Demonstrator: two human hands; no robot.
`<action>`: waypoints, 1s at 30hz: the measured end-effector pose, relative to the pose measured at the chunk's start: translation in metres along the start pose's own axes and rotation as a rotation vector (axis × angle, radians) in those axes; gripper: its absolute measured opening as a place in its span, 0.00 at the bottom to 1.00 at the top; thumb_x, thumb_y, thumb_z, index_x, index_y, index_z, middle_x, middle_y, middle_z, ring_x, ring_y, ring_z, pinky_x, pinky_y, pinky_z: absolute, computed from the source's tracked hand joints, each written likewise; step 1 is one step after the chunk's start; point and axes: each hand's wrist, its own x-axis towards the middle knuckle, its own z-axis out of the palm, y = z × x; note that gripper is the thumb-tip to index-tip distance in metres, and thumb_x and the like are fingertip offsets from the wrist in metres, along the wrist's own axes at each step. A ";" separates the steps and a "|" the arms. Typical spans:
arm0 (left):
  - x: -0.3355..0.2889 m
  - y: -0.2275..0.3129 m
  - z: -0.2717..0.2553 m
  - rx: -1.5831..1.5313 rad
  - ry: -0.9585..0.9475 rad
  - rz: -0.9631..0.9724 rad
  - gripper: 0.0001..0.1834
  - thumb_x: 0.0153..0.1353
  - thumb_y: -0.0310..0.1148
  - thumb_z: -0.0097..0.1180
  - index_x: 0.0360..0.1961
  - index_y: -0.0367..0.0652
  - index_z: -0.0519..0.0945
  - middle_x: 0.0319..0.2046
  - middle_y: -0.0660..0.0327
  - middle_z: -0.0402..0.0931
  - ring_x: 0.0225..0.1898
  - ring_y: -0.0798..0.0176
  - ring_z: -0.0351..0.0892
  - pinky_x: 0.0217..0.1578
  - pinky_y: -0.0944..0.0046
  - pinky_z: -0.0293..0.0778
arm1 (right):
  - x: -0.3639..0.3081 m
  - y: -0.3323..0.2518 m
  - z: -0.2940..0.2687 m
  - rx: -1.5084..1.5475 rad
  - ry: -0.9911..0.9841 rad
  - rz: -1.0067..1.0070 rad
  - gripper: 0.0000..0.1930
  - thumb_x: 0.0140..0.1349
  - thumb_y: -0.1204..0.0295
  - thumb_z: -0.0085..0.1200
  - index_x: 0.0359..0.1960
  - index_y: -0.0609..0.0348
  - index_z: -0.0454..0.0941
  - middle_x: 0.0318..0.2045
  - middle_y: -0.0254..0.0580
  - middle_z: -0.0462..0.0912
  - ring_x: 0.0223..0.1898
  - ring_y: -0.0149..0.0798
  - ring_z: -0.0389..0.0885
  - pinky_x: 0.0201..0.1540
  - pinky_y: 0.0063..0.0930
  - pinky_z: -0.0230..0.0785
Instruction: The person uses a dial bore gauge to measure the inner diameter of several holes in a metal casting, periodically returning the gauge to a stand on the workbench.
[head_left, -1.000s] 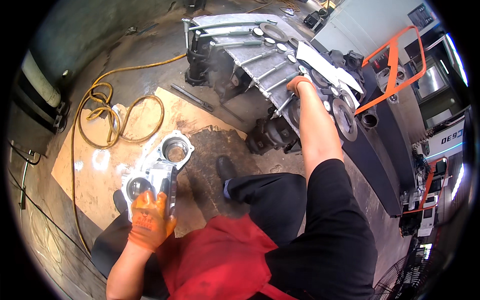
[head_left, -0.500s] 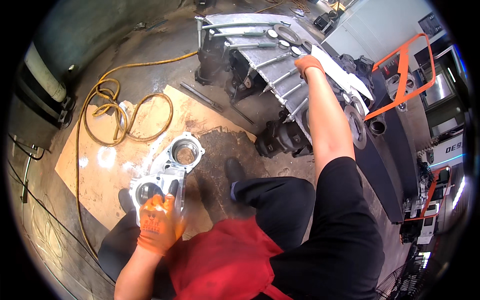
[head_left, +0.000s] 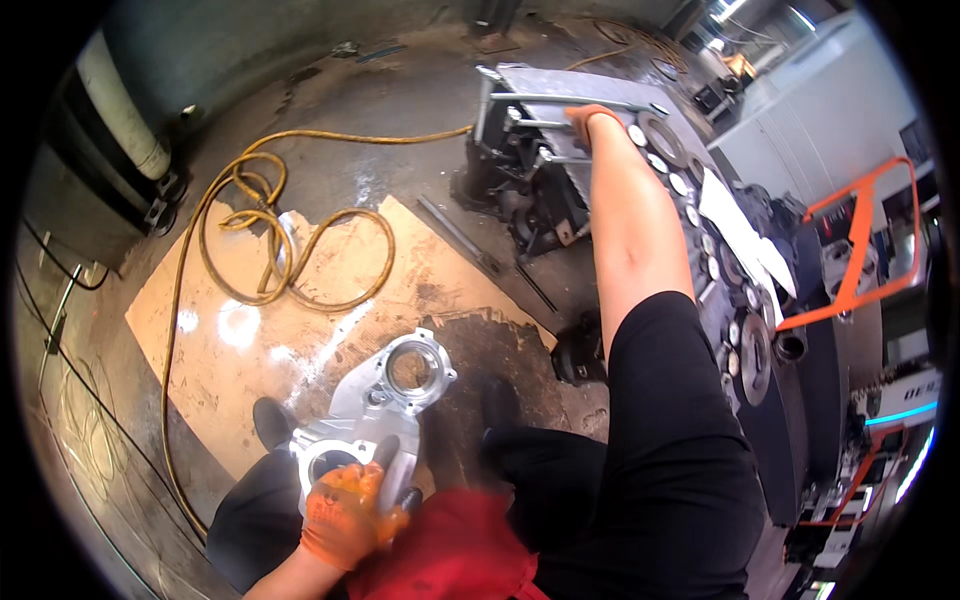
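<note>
My left hand (head_left: 345, 515), in an orange glove with dark fingertips, grips the near end of a silver cast-metal housing (head_left: 362, 408). The housing has a round bore at each end and rests by my legs. My right arm stretches out to the bench (head_left: 560, 82). There my right hand (head_left: 590, 120), also gloved in orange, is over the handle of one of several bore gauges (head_left: 545, 99) lying side by side. Blur and the back of the hand hide its fingers, so I cannot see whether they close on the handle.
Metal rings (head_left: 663, 138), round dials (head_left: 657, 163) and a white sheet (head_left: 735, 220) lie on the bench. A yellow hose (head_left: 390, 250) coils over cardboard (head_left: 240, 390) on the floor. Metal rods (head_left: 450, 230) lie beside the bench; an orange frame (head_left: 858, 240) stands at right.
My right hand has moved from beside the white sheet toward the bench's far left end, over the gauge handles. The view has shifted. My left hand stays on the housing.
</note>
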 end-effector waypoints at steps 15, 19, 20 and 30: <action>-0.004 -0.004 -0.004 0.068 -0.020 -0.001 0.32 0.48 0.53 0.67 0.46 0.38 0.81 0.29 0.52 0.77 0.27 0.50 0.80 0.27 0.53 0.75 | 0.058 0.031 0.013 1.067 0.101 0.298 0.18 0.59 0.48 0.62 0.41 0.45 0.80 0.42 0.34 0.81 0.43 0.35 0.76 0.52 0.41 0.66; -0.001 0.006 -0.012 0.068 -0.129 -0.125 0.37 0.49 0.54 0.62 0.52 0.33 0.78 0.37 0.46 0.80 0.39 0.46 0.81 0.44 0.52 0.76 | -0.051 0.013 -0.029 1.467 0.200 0.045 0.19 0.62 0.51 0.60 0.38 0.54 0.78 0.29 0.35 0.79 0.29 0.33 0.75 0.34 0.33 0.68; 0.001 0.009 -0.015 0.068 -0.135 -0.144 0.38 0.49 0.54 0.62 0.53 0.33 0.78 0.39 0.45 0.80 0.40 0.45 0.81 0.45 0.52 0.76 | -0.088 0.009 -0.030 1.449 0.267 -0.125 0.25 0.66 0.50 0.55 0.45 0.64 0.78 0.32 0.40 0.81 0.31 0.34 0.76 0.34 0.35 0.70; -0.002 0.026 0.003 0.238 0.011 -0.181 0.44 0.49 0.51 0.65 0.60 0.29 0.72 0.37 0.44 0.81 0.40 0.46 0.83 0.42 0.52 0.78 | -0.444 0.056 -0.012 1.119 0.743 -0.823 0.08 0.65 0.71 0.56 0.36 0.63 0.74 0.21 0.43 0.78 0.23 0.31 0.76 0.26 0.31 0.68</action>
